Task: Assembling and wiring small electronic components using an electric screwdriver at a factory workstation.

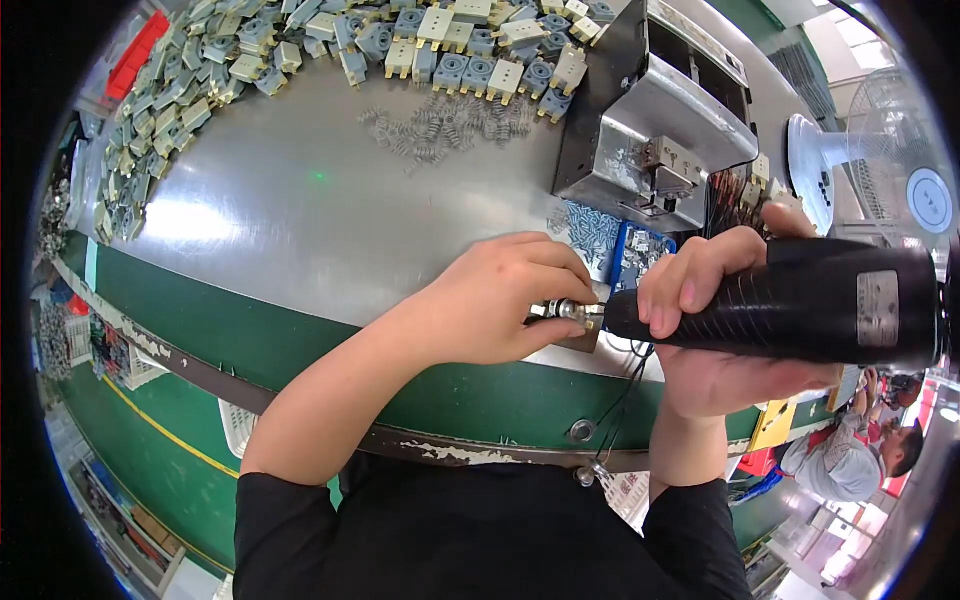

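Note:
My right hand (715, 378) is wrapped round a black electric screwdriver (815, 310), which lies almost level with its nose toward the left. Close to that nose, my left hand (500, 300) pinches a small shiny metal part (562, 310) with a rounded piece on it, at the bench's near edge. The screwdriver's tip meets or nearly meets this part; exact contact cannot be made out. Just beyond the hands lie a pile of small bluish screws (592, 232) and a blue tray (640, 255) of little metal pieces.
Many grey and cream switch-like blocks (435, 30) are heaped along the far and left sides of the steel bench (300, 230). Loose springs (450, 125) lie before them. A metal fixture (660, 130) stands at right, near a fan (900, 150). Another person (840, 465) sits far right.

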Demonstrator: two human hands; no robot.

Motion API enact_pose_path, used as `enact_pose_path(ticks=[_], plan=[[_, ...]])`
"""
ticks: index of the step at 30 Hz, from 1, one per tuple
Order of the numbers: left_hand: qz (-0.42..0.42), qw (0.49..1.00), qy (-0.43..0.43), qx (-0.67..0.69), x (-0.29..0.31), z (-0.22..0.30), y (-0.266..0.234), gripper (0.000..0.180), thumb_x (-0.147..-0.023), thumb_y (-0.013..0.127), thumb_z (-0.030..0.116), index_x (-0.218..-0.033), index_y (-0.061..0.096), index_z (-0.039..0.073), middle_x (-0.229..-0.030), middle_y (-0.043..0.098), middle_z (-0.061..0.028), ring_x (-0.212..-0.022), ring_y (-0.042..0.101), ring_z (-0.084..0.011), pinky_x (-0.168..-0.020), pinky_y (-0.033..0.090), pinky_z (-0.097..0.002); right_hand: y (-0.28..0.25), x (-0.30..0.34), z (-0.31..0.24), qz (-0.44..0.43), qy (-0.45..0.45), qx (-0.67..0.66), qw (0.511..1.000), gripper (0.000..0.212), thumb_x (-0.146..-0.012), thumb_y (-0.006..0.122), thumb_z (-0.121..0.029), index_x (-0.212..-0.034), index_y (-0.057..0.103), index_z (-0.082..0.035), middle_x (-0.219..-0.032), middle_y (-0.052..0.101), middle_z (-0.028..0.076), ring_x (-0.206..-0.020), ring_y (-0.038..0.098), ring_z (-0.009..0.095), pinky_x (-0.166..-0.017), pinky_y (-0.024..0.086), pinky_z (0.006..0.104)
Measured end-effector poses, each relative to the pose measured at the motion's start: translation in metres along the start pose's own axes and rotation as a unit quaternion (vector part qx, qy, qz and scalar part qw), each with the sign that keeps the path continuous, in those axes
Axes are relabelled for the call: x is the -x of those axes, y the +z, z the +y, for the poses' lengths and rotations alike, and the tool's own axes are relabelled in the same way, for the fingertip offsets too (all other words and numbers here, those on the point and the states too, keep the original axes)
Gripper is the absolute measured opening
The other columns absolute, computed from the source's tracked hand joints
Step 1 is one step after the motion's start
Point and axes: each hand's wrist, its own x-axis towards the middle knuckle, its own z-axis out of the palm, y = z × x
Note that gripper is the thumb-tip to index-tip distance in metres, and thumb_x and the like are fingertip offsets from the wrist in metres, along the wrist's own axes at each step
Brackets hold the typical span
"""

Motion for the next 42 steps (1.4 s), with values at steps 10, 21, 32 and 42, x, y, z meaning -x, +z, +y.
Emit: enact_pose_path(ticks=[10,21,32,42], plan=[[0.005,1.0,0.008,0.012,0.0,-0.002,0.003,0.03,-0.077,0.086,0.011,-0.105,0.079,0.007,-0.109,0.075,-0.0078,-0.101,0.071,-0.0308,-0.088,0.057,-0.0424,-0.005,0.004,0.011,-0.092,-0.087,-0.043,0.991,0.096,-0.082,0.06,-0.089,-0.133,0.041,-0.009,-0.081,0.056,0.007,-0.058,0.057,0.018,-0.052,0.05,0.0327],[0.009,1.0,0.021,-0.012,0.002,0.0,0.004,0.027,-0.077,0.085,0.011,-0.104,0.078,0.008,-0.11,0.074,-0.0077,-0.101,0.071,-0.0304,-0.088,0.058,-0.0421,-0.01,0.001,0.009,-0.13,-0.068,-0.019,0.989,0.106,-0.087,0.057,-0.088,-0.151,0.037,-0.005,-0.077,0.055,0.007,-0.053,0.055,0.019,-0.048,0.049,0.0346],[-0.016,1.0,0.018,-0.009,-0.005,0.009,-0.002,0.034,-0.078,0.084,0.01,-0.112,0.078,0.01,-0.116,0.074,-0.0096,-0.107,0.071,-0.0317,-0.094,0.057,-0.043,-0.041,-0.08,-0.019,0.106,-0.162,0.07,0.979,0.112,-0.087,0.047,-0.092,-0.153,0.035,-0.002,-0.08,0.062,0.012,-0.061,0.063,0.022,-0.058,0.054,0.0353],[-0.029,0.999,-0.013,-0.028,-0.008,0.016,-0.002,0.034,-0.078,0.084,0.011,-0.112,0.079,0.01,-0.119,0.075,-0.0069,-0.11,0.07,-0.0295,-0.096,0.055,-0.0422,-0.029,-0.094,-0.009,0.169,-0.168,0.135,0.962,0.107,-0.094,0.039,-0.088,-0.145,0.042,0.005,-0.077,0.061,0.01,-0.057,0.062,0.018,-0.057,0.05,0.0284]])
